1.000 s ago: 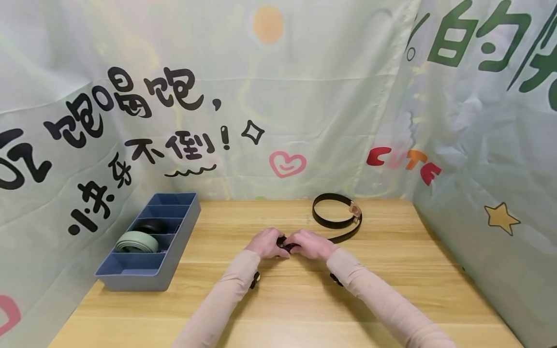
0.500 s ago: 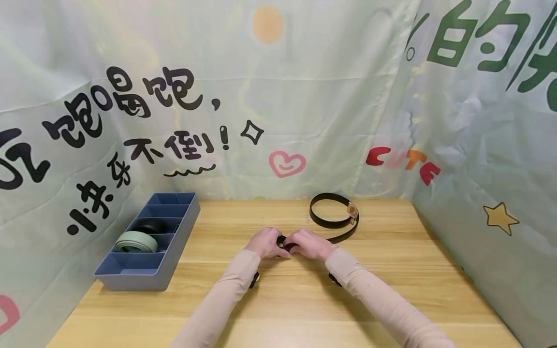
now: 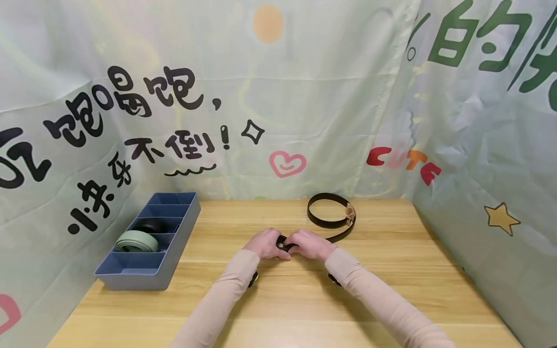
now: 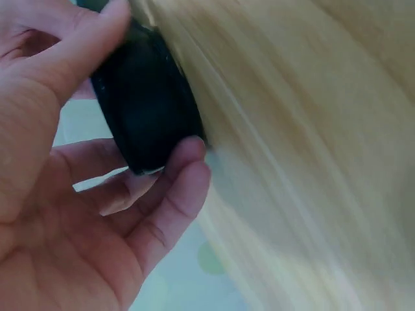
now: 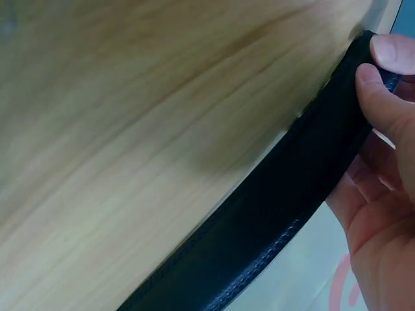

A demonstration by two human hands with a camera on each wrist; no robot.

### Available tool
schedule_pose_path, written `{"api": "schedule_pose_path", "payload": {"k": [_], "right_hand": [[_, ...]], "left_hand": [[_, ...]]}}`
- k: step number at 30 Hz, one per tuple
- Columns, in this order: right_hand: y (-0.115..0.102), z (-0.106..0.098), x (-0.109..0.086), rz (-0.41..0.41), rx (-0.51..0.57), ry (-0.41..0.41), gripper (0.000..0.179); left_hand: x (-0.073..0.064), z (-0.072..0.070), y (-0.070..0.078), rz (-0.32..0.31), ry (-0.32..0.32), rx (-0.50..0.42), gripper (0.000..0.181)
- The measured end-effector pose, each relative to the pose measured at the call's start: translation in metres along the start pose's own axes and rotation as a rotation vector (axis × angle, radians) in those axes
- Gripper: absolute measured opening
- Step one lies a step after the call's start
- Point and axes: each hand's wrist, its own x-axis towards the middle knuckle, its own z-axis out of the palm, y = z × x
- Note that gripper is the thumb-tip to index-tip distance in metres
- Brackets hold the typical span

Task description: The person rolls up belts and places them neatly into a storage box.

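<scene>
A black leather belt (image 3: 325, 224) stands on edge on the wooden table, its far part bent into a wide loop by a gold buckle (image 3: 350, 211). Its near end is rolled into a small coil (image 3: 283, 244) between both hands. My left hand (image 3: 264, 241) grips that coil; in the left wrist view, thumb and fingers curl round the black roll (image 4: 149, 97). Close beside it, my right hand (image 3: 311, 244) pinches the strap. In the right wrist view, the stitched strap (image 5: 279, 175) runs away from its thumb and fingertips in a gentle curve.
At the left stands a blue-grey divided box (image 3: 180, 251). A pale green rolled strap (image 3: 137, 240) and a black roll (image 3: 150, 225) sit in its compartments. Printed cloth (image 3: 243, 183) walls off the table's back and sides.
The belt's buckled loop has slid slightly left toward the hands. Both hands stay in nearly the same place, holding the coil and strap.
</scene>
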Motion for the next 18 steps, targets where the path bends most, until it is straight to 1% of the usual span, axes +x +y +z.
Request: {"api": "schedule_pose_path", "payload": {"k": [2,5,9,11,14,18], "right_hand": [[-0.0007,-0.0001,0.0007,-0.003,-0.005,0.004,0.014],[0.0005,-0.0003,-0.0007,-0.016,-0.008,0.008,0.016],[0.0025,-0.0006,-0.0039,-0.012,0.009,0.004,0.023],[0.0022,-0.0005,-0.0046,-0.001,0.019,0.005,0.023],[0.0009,0.0007,-0.0042,0.022,0.013,0.014,0.02],[-0.002,0.0023,-0.0031,0.056,-0.017,0.011,0.016]], "left_hand": [[0.0006,0.0005,0.0,-0.014,0.015,-0.002,0.043],[0.0011,0.0004,-0.0007,0.01,0.018,0.022,0.039],[0.0004,-0.0019,-0.0017,0.057,-0.014,0.019,0.034],[0.0,-0.0032,-0.0011,0.062,-0.034,0.006,0.035],[-0.0004,-0.0038,0.0001,0.023,-0.033,-0.01,0.038],[-0.0003,-0.0017,0.0005,-0.03,0.0,-0.017,0.046]]}}
